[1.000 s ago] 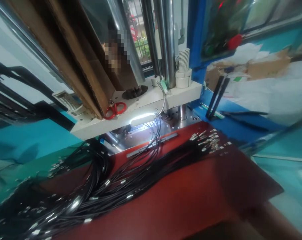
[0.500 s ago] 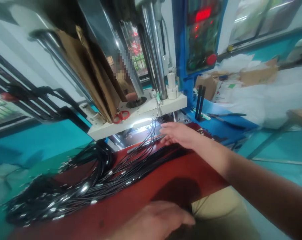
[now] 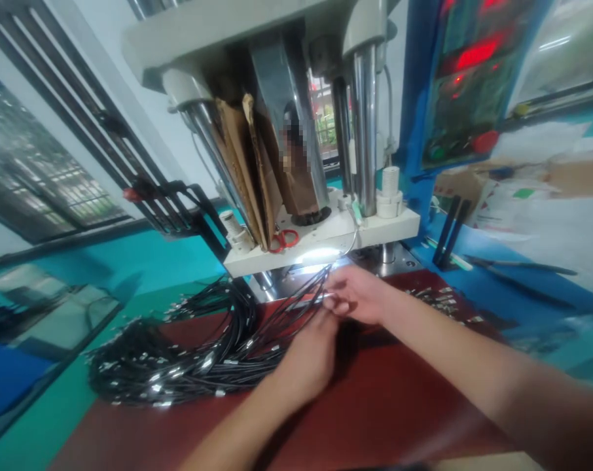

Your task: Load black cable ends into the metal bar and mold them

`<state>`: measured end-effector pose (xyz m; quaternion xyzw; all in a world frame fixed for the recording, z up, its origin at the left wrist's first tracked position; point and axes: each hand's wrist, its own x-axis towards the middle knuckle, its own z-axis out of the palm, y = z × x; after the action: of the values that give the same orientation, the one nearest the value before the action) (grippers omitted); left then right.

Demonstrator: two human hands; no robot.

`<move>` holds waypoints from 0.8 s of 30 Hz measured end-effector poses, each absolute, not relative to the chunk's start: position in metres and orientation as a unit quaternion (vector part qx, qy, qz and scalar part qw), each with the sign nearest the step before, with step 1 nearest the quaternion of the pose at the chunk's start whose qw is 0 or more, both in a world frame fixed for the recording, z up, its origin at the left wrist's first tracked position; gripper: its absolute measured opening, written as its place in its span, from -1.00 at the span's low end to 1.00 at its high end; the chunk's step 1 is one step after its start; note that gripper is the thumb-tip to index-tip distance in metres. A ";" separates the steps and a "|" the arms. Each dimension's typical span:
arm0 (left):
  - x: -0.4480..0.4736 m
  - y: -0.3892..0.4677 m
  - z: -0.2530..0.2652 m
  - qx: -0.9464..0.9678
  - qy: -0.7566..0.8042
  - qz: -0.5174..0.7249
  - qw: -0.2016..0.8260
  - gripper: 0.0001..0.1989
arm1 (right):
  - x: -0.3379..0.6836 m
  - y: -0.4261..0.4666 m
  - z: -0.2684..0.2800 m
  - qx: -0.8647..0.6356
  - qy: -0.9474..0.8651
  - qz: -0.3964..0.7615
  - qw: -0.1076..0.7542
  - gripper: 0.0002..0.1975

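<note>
In front of the press, my right hand [image 3: 358,294] is closed, its curled fingers around thin black cables [image 3: 299,294] that run to the left. My left hand [image 3: 313,347] meets it from below, fingers drawn together against the right fingertips; whatever they pinch is hidden. A large coiled bundle of black cables [image 3: 144,366] with small metallic ends lies on the red-brown work surface [image 3: 399,399]. Just beyond my hands is the press's pale lower plate [image 3: 321,245], with a bright light beneath it.
Red-handled scissors [image 3: 284,241] and folded cardboard [image 3: 257,176] rest on the press plate. More cable ends [image 3: 431,299] lie on the right. A blue control box [image 3: 466,85] with red display stands right, above dark tweezers-like tools [image 3: 522,271]. Steel columns [image 3: 365,131] flank the press.
My left hand has moved up from the bottom edge to meet the right. My right hand has gone from loosely extended fingers to curled around the cables. The view has shifted left.
</note>
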<state>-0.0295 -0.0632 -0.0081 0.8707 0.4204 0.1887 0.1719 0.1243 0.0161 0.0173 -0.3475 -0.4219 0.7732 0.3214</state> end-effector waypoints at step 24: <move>-0.115 -0.018 0.027 0.868 0.440 -0.015 0.230 -0.80 | 0.161 -0.003 -0.004 -0.414 -0.855 0.280 0.141 -0.67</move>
<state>-0.1149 -0.0182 0.0271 0.8679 0.4399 -0.0146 0.2303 0.1611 -0.0026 -0.0040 -0.4136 -0.8550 0.2796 0.1406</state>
